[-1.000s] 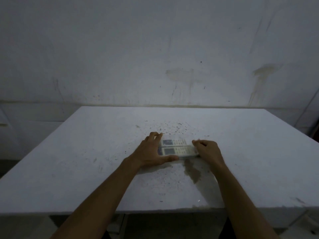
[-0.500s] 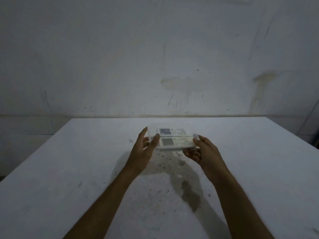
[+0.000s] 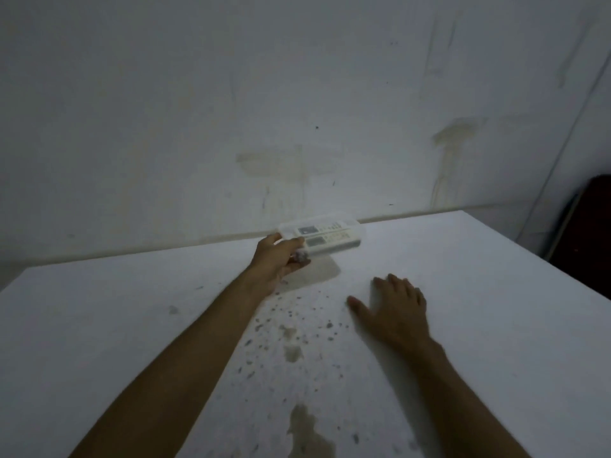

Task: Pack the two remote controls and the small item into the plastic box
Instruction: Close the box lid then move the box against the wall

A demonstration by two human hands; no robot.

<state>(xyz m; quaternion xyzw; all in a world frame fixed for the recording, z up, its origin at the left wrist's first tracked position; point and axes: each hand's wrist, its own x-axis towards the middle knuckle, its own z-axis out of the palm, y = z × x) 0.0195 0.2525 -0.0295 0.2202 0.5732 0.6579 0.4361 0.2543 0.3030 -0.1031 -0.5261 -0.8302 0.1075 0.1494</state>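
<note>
A clear plastic box (image 3: 358, 230) hangs above the far part of the white table (image 3: 496, 309), with my left hand (image 3: 276, 261) gripping its left end. Two white remote controls lie side by side inside it, the far one (image 3: 322, 228) and the near one (image 3: 330, 242), both with grey screens toward the left. Something small and pale (image 3: 301, 256) shows at my left fingertips, too blurred to identify. My right hand (image 3: 391, 309) rests flat on the table, fingers spread, holding nothing, well to the right of and nearer than the box.
The tabletop carries dark specks and brownish stains (image 3: 292, 350) between my arms. A stained white wall (image 3: 297, 110) rises right behind the table. A dark object (image 3: 588, 233) stands past the table's right edge.
My right hand has let go of the box and dropped flat onto the table. My left hand alone has carried the box farther away toward the wall.
</note>
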